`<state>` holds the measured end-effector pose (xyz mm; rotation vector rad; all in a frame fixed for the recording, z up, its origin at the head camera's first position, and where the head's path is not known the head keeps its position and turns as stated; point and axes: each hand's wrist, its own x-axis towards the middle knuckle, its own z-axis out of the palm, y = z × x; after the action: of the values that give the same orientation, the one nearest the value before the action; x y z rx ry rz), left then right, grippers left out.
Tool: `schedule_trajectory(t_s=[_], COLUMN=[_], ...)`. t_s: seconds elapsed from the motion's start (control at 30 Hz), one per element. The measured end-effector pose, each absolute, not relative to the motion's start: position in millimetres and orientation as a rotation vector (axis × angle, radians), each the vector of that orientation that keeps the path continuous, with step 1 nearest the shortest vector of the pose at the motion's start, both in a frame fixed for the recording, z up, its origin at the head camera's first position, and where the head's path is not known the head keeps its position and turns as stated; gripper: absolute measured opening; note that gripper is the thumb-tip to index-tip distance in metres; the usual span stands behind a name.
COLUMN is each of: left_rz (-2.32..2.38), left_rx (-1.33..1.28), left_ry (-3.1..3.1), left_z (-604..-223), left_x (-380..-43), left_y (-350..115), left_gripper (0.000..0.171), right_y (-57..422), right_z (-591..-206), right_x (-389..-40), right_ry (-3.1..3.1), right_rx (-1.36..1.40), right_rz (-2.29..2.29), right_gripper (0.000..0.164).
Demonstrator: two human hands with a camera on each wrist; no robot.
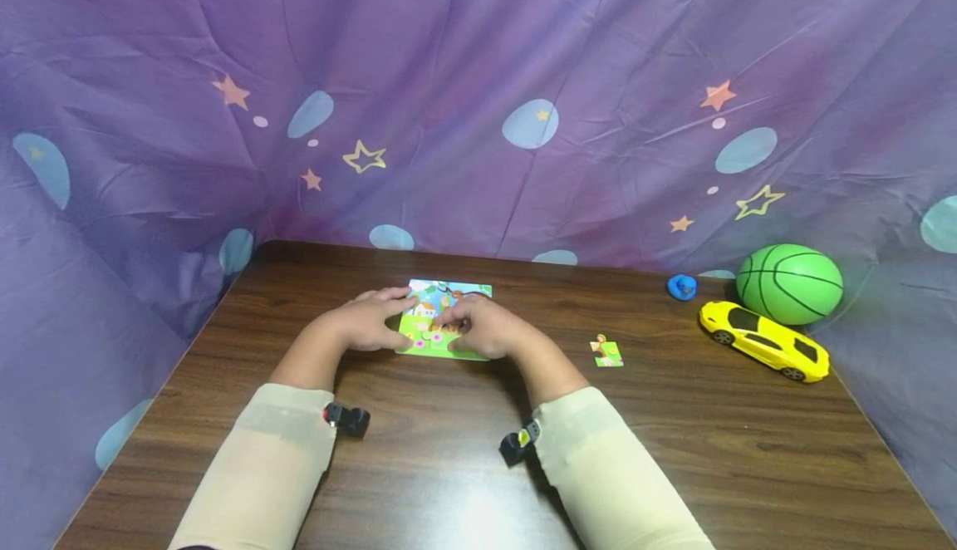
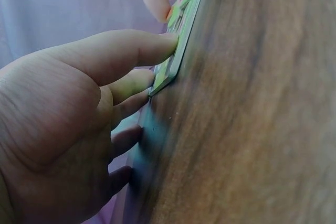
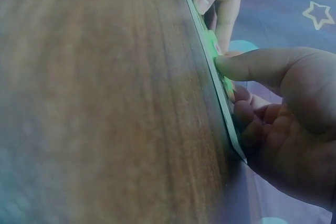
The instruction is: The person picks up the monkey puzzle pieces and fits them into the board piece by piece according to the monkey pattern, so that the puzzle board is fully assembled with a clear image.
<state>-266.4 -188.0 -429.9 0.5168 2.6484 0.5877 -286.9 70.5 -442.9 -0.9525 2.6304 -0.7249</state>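
Observation:
A square picture puzzle board (image 1: 424, 311), with a house, sky and green grass, lies flat on the wooden table. At its left side, my left hand (image 1: 368, 320) spreads its fairly straight fingers; the thumb rests on the near left corner and other fingertips touch the left edge. My right hand (image 1: 486, 327) is over the board's right half. Between its thumb and fingers it pinches a green puzzle piece (image 3: 212, 43), raised slightly above the board's surface. The hand hides most of that piece in the head view. A loose puzzle piece (image 1: 609, 354) lies to the right.
On the table's right side are a yellow toy car (image 1: 763, 341), a green ball (image 1: 789, 284) and a small blue toy (image 1: 681, 287). A purple patterned cloth (image 1: 463, 176) hangs behind the table (image 1: 419, 467) and along its sides.

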Motion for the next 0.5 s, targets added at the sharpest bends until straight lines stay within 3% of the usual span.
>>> schedule_trajectory(t_s=[0.5], left_rz=[0.585], left_rx=[0.499], left_ry=[2.642], left_z=[-429.8], left_x=[-266.1], left_y=[-187.8], left_gripper=[0.09], right_y=[68.9], right_z=[-433.9], right_x=[-280.9], right_ry=[2.614], right_rx=[-0.909], right_rz=[-0.644], right_gripper=[0.043])
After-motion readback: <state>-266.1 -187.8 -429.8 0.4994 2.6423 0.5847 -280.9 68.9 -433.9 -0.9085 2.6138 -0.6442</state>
